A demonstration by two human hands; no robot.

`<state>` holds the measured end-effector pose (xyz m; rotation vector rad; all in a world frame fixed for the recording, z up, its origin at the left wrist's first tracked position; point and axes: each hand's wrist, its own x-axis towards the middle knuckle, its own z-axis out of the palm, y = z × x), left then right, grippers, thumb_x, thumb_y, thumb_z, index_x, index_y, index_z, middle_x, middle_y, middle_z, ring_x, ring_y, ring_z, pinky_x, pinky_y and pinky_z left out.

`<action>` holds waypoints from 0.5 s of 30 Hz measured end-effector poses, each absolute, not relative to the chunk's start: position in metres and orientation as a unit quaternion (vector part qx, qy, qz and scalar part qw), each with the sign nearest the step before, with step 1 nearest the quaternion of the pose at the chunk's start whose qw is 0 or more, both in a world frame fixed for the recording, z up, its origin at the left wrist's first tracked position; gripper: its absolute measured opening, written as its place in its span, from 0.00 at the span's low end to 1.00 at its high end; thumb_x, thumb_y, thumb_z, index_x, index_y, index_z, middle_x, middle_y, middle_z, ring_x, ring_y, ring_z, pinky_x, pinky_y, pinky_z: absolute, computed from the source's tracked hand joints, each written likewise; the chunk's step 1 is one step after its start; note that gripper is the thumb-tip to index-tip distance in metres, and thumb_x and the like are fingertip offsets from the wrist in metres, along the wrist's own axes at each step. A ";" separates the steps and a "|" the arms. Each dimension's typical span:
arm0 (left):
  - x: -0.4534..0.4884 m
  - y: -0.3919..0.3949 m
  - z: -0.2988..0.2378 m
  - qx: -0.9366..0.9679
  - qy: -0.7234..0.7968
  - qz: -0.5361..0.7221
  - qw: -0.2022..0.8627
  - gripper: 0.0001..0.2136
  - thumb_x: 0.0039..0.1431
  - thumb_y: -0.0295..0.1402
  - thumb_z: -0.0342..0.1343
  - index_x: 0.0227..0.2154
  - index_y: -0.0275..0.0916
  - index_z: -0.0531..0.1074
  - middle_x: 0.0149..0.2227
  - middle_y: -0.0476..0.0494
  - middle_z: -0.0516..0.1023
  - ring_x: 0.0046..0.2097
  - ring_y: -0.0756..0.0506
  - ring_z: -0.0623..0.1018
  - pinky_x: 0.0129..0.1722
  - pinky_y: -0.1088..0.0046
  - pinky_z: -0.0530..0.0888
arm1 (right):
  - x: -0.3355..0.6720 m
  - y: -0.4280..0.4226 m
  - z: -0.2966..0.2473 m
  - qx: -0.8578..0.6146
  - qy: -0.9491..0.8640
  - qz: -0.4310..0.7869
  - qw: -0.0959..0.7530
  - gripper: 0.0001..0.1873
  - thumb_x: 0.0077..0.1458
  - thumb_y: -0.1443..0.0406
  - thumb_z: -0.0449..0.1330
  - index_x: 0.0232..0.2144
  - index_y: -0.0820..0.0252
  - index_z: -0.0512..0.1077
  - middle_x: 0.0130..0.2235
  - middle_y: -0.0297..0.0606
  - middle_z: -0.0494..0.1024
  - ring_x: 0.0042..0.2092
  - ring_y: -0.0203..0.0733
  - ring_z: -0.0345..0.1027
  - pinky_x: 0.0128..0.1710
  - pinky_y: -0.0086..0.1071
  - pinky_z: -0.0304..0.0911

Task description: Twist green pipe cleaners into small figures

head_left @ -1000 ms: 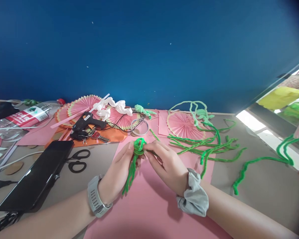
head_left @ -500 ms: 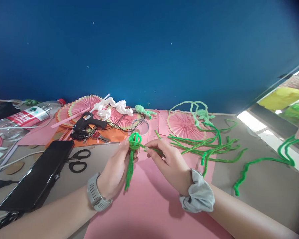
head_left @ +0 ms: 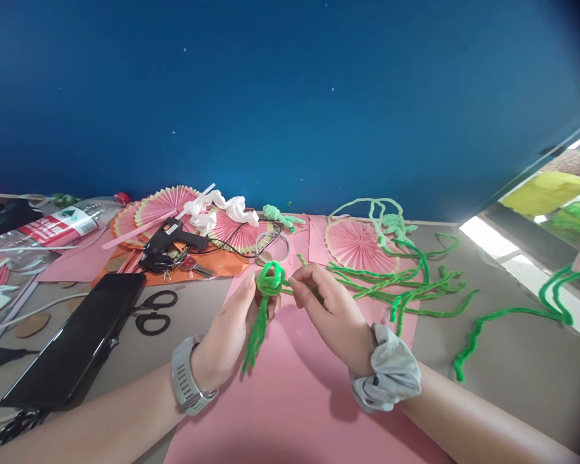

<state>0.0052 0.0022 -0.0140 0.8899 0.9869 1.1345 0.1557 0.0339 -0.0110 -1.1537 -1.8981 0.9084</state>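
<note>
My left hand [head_left: 229, 335], with a grey watch on the wrist, is closed round a bundle of bright green pipe cleaners [head_left: 267, 293] whose top is coiled into a knot; the stems hang down past my palm. My right hand [head_left: 329, 310], a grey scrunchie at its wrist, pinches a free green end just right of the coil. Both hands hover above a pink paper sheet [head_left: 290, 393].
Loose green pipe cleaners [head_left: 406, 287] and a pink paper fan [head_left: 356, 243] lie to the right. On the left are a black glue gun [head_left: 171, 236], scissors [head_left: 152, 312], a black phone [head_left: 75, 341], a plastic bottle [head_left: 53, 222], more fans and crumpled white paper [head_left: 217, 207].
My right hand has pulled the free end in toward the coil and drawn closer to the left hand. The coil sits a little further right and looks tighter.
</note>
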 end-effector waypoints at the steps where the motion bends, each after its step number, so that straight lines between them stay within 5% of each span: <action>1: 0.006 0.002 -0.013 0.404 0.430 0.499 0.635 0.15 0.60 0.44 0.40 0.31 0.40 0.67 0.26 0.50 0.63 0.27 0.52 0.62 0.28 0.77 0.64 | 0.156 0.034 -0.011 -0.450 -0.735 0.353 0.363 0.09 0.60 0.63 0.47 0.28 0.58 0.60 0.24 0.29 0.62 0.25 0.31 0.55 0.24 0.25 0.54; 8: 0.004 0.003 -0.010 0.400 0.480 0.534 0.570 0.12 0.59 0.41 0.44 0.35 0.41 0.68 0.28 0.50 0.65 0.29 0.52 0.64 0.31 0.78 0.64 | 0.158 0.032 -0.011 -0.459 -0.779 0.304 0.299 0.11 0.60 0.62 0.45 0.42 0.55 0.64 0.25 0.30 0.68 0.24 0.33 0.58 0.25 0.27 0.53; 15: 0.003 0.004 -0.015 0.390 0.488 0.540 0.564 0.13 0.59 0.41 0.44 0.34 0.40 0.69 0.28 0.49 0.66 0.30 0.52 0.66 0.33 0.78 0.65 | 0.158 0.035 -0.012 -0.471 -0.770 0.287 0.321 0.07 0.59 0.65 0.46 0.30 0.58 0.62 0.26 0.30 0.66 0.26 0.33 0.58 0.27 0.26 0.54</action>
